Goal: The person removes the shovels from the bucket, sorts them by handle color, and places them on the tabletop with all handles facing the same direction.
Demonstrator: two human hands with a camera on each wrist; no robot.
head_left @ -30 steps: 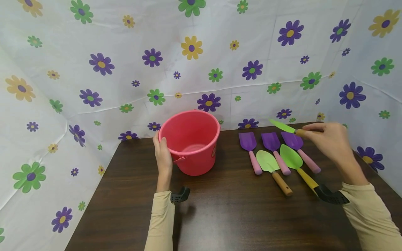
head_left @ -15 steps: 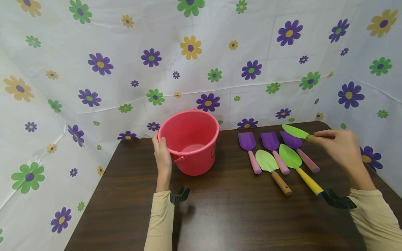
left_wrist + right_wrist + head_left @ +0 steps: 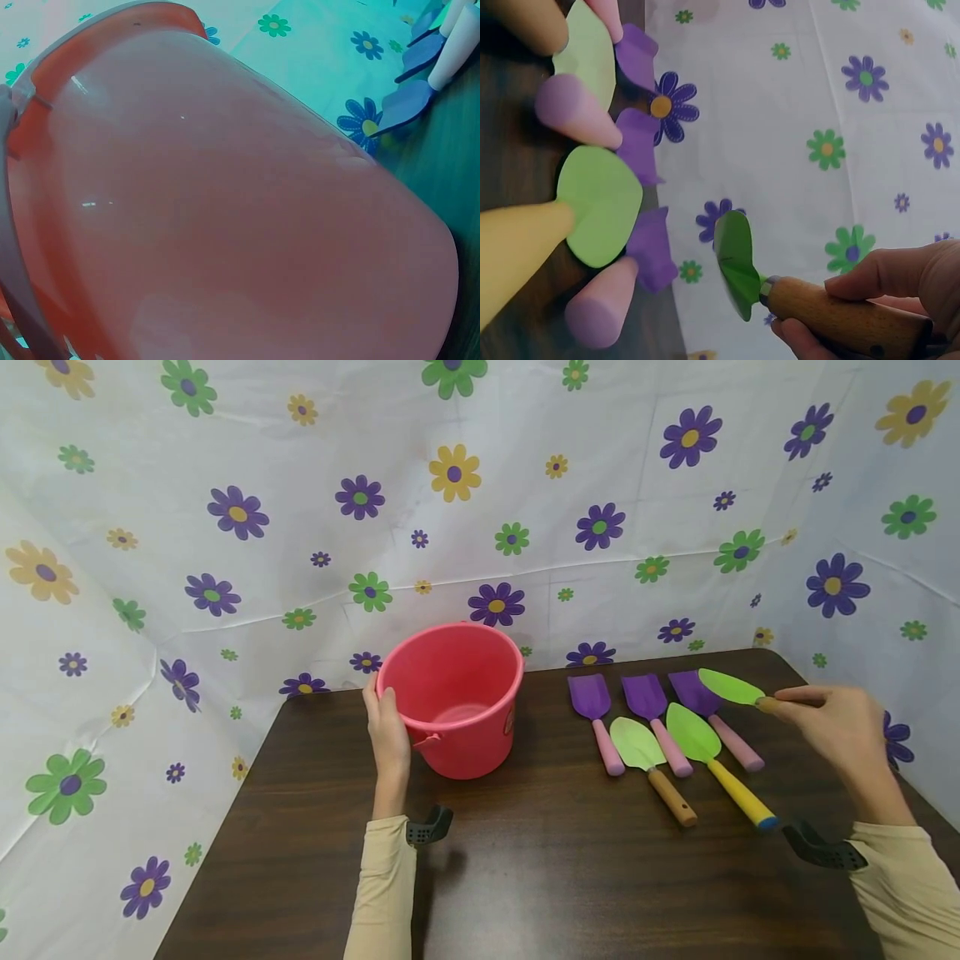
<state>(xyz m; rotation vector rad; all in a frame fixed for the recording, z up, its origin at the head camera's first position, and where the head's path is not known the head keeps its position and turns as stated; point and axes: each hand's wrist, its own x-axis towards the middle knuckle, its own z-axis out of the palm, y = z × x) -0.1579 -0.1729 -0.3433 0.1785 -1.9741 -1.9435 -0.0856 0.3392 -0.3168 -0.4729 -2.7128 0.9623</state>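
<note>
A pink bucket [image 3: 472, 743] stands near the back of the table, its mouth facing up and toward me. My left hand [image 3: 389, 731] grips its left rim, thumb over the edge; in the left wrist view the bucket's wall [image 3: 240, 195] fills most of the picture. At the right, my right hand [image 3: 843, 727] holds a green trowel [image 3: 731, 687] by its wooden handle [image 3: 840, 311], above the table. Beneath and left of it lie a green trowel with a yellow handle [image 3: 738, 792], a pale green trowel with a wooden handle [image 3: 637, 743], and purple shovels [image 3: 590, 696] with pink handles.
The dark wooden table [image 3: 540, 877] spreads out in front of the bucket and tools. A white cloth with flowers [image 3: 300, 552] hangs behind the table and along both sides.
My right hand has moved right and lower, toward the table's right side, carrying the green trowel. The left hand and the bucket have stayed in place.
</note>
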